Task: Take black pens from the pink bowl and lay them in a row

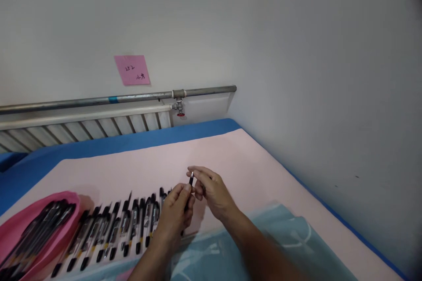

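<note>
Over the pink sheet, my left hand (pixel 178 208) is closed around the black barrel of a pen (pixel 191 180), which points upward with its silver tip showing. My right hand (pixel 212 189) is closed too, its thumb and forefinger at that silver tip. Something dark shows among its curled lower fingers, too small to name. To the left of my hands, a row of clear-barrelled pens (pixel 115 228) with black caps and ends lies side by side. Loose small clear and black parts lie among them, partly blurred.
A pink basin (pixel 74 213) with several dark pens inside stands at the left. Blue patterned cloth (pixel 277 228) covers the near edge. Behind the blue-edged table run a radiator (pixel 121 125) and a metal pipe (pixel 141 96); a wall rises along the right side.
</note>
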{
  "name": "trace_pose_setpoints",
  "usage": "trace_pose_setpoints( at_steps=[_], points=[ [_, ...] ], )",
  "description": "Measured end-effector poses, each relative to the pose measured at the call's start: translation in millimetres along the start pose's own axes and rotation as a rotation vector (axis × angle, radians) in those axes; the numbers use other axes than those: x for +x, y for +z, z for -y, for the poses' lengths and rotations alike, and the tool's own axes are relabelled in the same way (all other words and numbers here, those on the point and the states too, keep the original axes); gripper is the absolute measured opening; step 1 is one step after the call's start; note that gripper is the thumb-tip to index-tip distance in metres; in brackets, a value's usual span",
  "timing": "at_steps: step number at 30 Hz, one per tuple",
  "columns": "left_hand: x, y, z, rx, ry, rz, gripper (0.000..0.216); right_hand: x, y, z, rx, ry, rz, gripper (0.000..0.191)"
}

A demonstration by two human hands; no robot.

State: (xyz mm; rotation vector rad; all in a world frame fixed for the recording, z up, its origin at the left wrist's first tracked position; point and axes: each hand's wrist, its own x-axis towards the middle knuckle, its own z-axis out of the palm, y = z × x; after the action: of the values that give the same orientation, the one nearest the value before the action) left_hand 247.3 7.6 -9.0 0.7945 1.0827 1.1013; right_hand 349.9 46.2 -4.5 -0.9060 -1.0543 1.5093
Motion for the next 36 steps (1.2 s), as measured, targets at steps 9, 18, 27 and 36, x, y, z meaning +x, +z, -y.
trace_pose_setpoints(
  at_steps=[9,18,27,36],
  points=[
    [1.9,-3.1,0.7,0.069,-0.002,0.002,0.032,1.4,-1.0,-1.7,-0.033,0.0,0.021,0.016],
    [1.3,-3.8,1.1,0.058,-0.006,0.011,0.032,1.1,0.2,-1.5,0.0,0.006,0.002,0.018],
    [4.0,-6.8,1.0,0.139,-0.018,0.019,0.033,6.3,-5.7,0.8,0.073,-0.019,-0.121,0.015],
    [2.2,-4.2,-1.2,0.091,-0.108,0.072,0.035,12.3,-13.2,4.9,0.242,-0.147,-0.339,0.018]
  ],
)
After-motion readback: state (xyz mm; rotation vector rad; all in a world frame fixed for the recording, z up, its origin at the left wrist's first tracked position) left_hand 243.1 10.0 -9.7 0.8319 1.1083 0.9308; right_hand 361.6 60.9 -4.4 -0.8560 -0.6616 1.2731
